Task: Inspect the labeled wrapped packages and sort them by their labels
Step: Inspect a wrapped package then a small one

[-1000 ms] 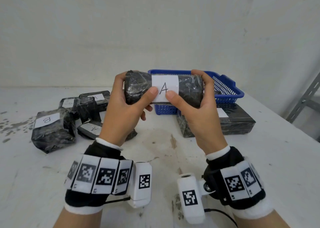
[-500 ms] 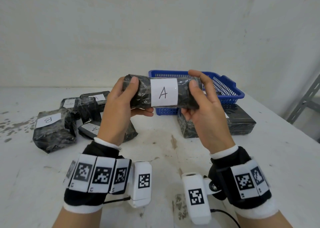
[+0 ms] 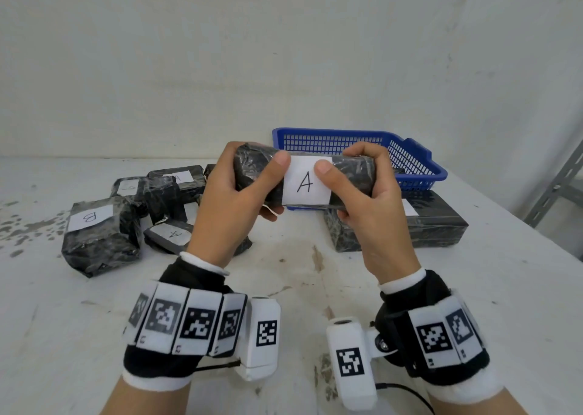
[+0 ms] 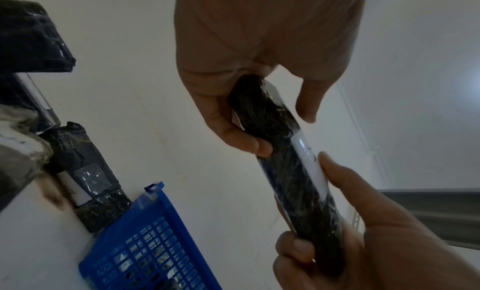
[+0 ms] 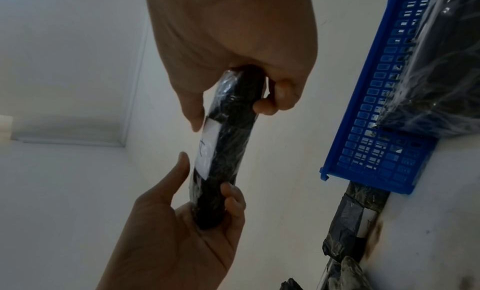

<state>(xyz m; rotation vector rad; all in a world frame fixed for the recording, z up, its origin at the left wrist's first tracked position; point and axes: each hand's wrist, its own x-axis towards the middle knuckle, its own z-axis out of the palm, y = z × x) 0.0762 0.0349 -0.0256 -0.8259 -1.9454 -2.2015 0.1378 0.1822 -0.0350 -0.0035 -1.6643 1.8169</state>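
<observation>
A black wrapped cylindrical package (image 3: 350,175) with a white label marked A (image 3: 306,183) is held level above the table, label toward me. My left hand (image 3: 233,200) grips its left end, thumb on the wrap beside the label's left edge. My right hand (image 3: 372,200) grips the right end, thumb on the label's upper right corner. The same package (image 4: 283,161) shows in the left wrist view, and in the right wrist view the package (image 5: 228,142) runs between both hands. A pile of black packages lies at left: one marked B (image 3: 97,231), one marked A (image 3: 170,235).
A blue mesh basket (image 3: 410,159) sits behind the held package at the back right. A flat black wrapped box (image 3: 435,222) lies in front of it. A grey metal shelf frame (image 3: 558,187) stands off the table's right edge. The white table (image 3: 284,288) is stained.
The package has been turned slightly and lowered a little, and both thumbs have come back to the front, by the label.
</observation>
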